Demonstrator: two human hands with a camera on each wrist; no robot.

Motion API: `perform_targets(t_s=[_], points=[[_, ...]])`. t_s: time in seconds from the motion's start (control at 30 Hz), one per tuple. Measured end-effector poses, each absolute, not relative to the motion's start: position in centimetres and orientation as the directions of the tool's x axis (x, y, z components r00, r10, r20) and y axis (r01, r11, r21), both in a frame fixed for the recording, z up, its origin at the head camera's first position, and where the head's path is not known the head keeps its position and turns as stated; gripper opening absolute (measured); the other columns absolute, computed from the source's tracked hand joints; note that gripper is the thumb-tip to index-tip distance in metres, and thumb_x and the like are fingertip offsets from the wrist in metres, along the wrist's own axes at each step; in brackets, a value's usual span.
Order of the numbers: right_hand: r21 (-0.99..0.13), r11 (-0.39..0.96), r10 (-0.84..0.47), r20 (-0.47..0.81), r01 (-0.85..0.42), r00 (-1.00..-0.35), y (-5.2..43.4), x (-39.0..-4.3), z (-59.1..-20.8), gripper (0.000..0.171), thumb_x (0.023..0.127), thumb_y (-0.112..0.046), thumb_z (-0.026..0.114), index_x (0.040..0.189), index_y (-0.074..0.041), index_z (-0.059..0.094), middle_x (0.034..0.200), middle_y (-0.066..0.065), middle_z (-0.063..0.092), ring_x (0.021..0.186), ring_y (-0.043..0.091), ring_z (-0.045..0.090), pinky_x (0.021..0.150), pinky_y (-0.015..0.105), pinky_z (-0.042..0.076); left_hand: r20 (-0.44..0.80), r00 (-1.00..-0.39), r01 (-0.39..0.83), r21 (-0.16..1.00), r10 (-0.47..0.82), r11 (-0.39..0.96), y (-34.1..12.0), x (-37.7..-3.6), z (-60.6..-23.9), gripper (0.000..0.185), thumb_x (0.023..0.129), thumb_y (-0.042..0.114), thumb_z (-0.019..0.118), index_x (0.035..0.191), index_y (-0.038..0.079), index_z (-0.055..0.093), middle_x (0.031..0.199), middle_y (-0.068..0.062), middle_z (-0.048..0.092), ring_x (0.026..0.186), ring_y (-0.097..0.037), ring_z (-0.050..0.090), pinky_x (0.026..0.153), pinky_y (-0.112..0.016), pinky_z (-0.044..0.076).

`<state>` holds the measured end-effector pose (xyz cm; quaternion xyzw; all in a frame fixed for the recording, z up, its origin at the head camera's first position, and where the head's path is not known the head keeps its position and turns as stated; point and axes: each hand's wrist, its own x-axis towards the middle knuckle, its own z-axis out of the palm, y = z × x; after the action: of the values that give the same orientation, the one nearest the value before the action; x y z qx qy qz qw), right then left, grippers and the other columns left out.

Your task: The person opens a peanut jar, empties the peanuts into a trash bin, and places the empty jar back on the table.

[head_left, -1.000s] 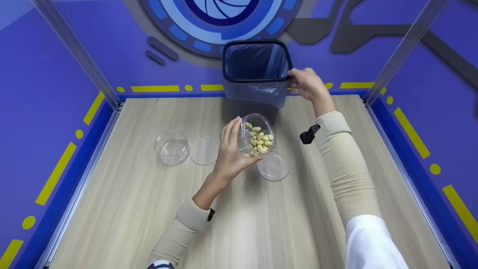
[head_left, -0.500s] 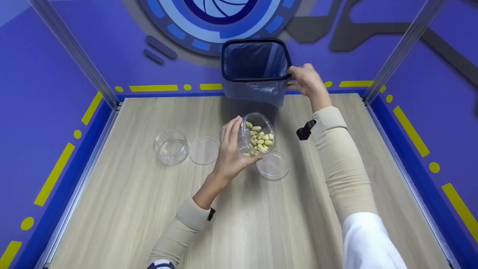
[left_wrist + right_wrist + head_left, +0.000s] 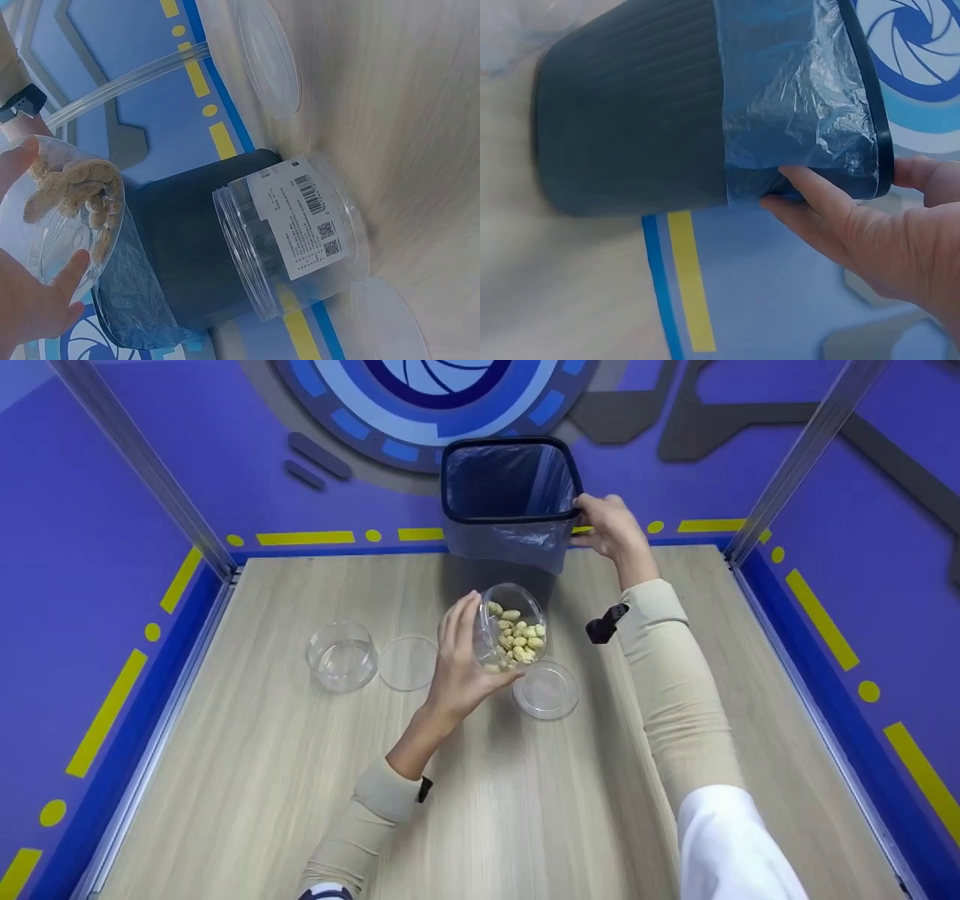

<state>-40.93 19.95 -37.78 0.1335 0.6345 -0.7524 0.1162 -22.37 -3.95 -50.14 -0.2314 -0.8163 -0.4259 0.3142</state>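
A clear round jar of unshelled peanuts is in my left hand, in the middle of the head view. Fingers on its far side and the thumb on its near side grip it. It is tilted, mouth to the right, above the table; the left wrist view shows the peanuts still inside. My right hand pinches the right rim of a dark trash bin lined with a clear bag. In the right wrist view, fingers press the bag's outside while the thumb is at the rim.
Left on the wooden table stands another clear jar, with a printed label in the left wrist view. One clear lid lies beside it, another lid below the held jar. Blue panels enclose the table.
The head view has shifted slightly. Both hands keep their grips, the left on the tilted jar and the right on the bin's rim; the peanuts look unchanged.
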Motion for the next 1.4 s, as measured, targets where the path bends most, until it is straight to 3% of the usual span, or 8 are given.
perform_targets(t_s=[0.13,0.27,0.4,0.67,0.87,1.07,1.4], points=[[-0.912,-0.224,0.008,-0.353,0.343,-0.935,20.1,-41.1,-38.2,0.058,0.101,-0.007,0.050,0.151,-0.003,0.021,0.109,0.011,0.052,0.104,0.024,0.056,0.108,0.053,0.046,0.711,-0.693,0.644,0.538,0.117,0.544,-3.7,-22.5,-50.1,0.124,0.050,0.034,0.102,0.151,-0.001,0.039,0.153,-0.015,0.043,0.142,-0.031,0.037,0.120,-0.044,0.030],[-0.899,-0.281,-0.002,-0.349,0.336,-0.937,20.2,-41.1,-38.7,0.029,0.102,-0.009,0.053,0.126,-0.001,0.040,0.110,0.012,0.054,0.111,0.025,0.056,0.111,0.056,0.040,0.720,-0.683,0.645,0.517,0.121,0.562,-3.6,-22.7,-49.8,0.124,0.051,0.040,0.101,0.151,-0.001,0.040,0.153,-0.015,0.043,0.142,-0.031,0.038,0.120,-0.047,0.029],[-0.878,-0.335,0.005,-0.363,0.340,-0.932,20.2,-41.0,-39.0,0.020,0.102,-0.013,0.057,0.115,-0.003,0.045,0.113,0.013,0.055,0.117,0.027,0.056,0.113,0.056,0.037,0.732,-0.668,0.662,0.497,0.139,0.561,-3.9,-23.2,-49.1,0.124,0.053,0.041,0.100,0.152,0.000,0.039,0.153,-0.016,0.043,0.143,-0.032,0.037,0.121,-0.046,0.028],[-0.851,-0.408,0.001,-0.363,0.331,-0.932,20.2,-40.8,-39.2,0.022,0.103,-0.015,0.058,0.117,-0.005,0.045,0.118,0.014,0.057,0.127,0.033,0.054,0.112,0.055,0.039,0.747,-0.647,0.680,0.472,0.156,0.561,-5.4,-24.6,-45.8,0.123,0.054,0.036,0.101,0.153,-0.001,0.037,0.154,-0.019,0.041,0.144,-0.033,0.034,0.121,-0.039,0.030],[-0.838,-0.436,-0.015,-0.359,0.329,-0.933,19.9,-40.5,-39.5,0.025,0.104,-0.017,0.056,0.122,-0.006,0.044,0.126,0.014,0.056,0.129,0.033,0.052,0.114,0.054,0.037,0.782,-0.595,0.703,0.393,0.188,0.593,-7.0,-26.0,-43.2,0.122,0.055,0.031,0.101,0.153,-0.002,0.036,0.154,-0.021,0.040,0.143,-0.039,0.034,0.122,-0.040,0.028],[-0.837,-0.441,0.000,-0.363,0.326,-0.932,19.7,-40.4,-39.5,0.033,0.104,-0.019,0.056,0.130,-0.006,0.041,0.121,0.012,0.056,0.125,0.033,0.054,0.112,0.052,0.041,0.771,-0.592,0.704,0.352,0.234,0.617,-7.9,-27.4,-40.7,0.122,0.055,0.029,0.101,0.153,-0.001,0.036,0.155,-0.020,0.039,0.143,-0.038,0.032,0.123,-0.039,0.026],[-0.834,-0.450,0.002,-0.357,0.318,-0.934,19.4,-40.5,-39.7,0.046,0.105,-0.019,0.054,0.143,-0.008,0.030,0.121,0.011,0.056,0.131,0.033,0.052,0.116,0.052,0.036,0.763,-0.562,0.722,0.264,0.319,0.640,-9.2,-29.6,-37.5,0.121,0.056,0.028,0.101,0.153,-0.003,0.036,0.155,-0.023,0.038,0.144,-0.040,0.030,0.124,-0.037,0.021]])
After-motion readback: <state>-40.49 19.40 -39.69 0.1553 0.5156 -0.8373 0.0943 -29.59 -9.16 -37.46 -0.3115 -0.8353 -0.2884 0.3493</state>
